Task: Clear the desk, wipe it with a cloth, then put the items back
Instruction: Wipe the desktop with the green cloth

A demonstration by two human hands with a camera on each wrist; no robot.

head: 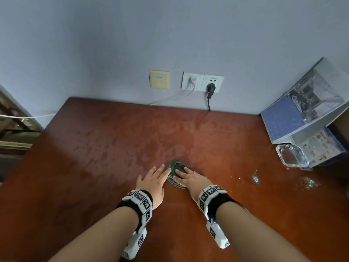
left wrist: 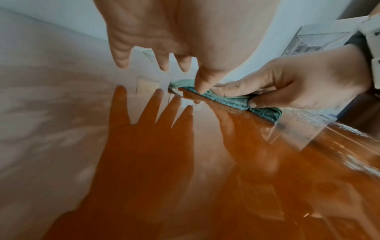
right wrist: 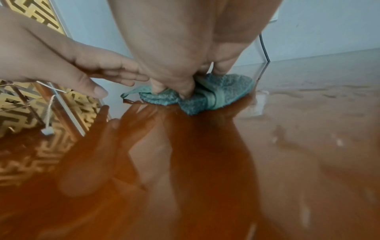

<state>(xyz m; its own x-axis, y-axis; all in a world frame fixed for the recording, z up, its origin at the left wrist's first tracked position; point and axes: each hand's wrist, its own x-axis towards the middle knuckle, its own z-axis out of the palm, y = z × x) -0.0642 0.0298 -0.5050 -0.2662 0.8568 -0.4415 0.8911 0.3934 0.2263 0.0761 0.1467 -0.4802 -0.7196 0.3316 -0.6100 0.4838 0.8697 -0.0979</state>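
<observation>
green cloth (head: 176,172) half hidden under r hand (head: 188,178)

Head view high above glossy reddish-brown wooden desk (head: 113,148) facing wall, both wrist views low, close, sharing crumpled teal terry cloth (left wrist: 265,112)

A glossy red-brown desk (head: 94,157), streaked with damp patches, carries a crumpled green cloth (head: 176,165) near its middle and a clear faceted glass piece (head: 291,156) toward its right edge.

no legible text, blue label on the yellow wall plate (head: 159,79) too blurred to read
</observation>
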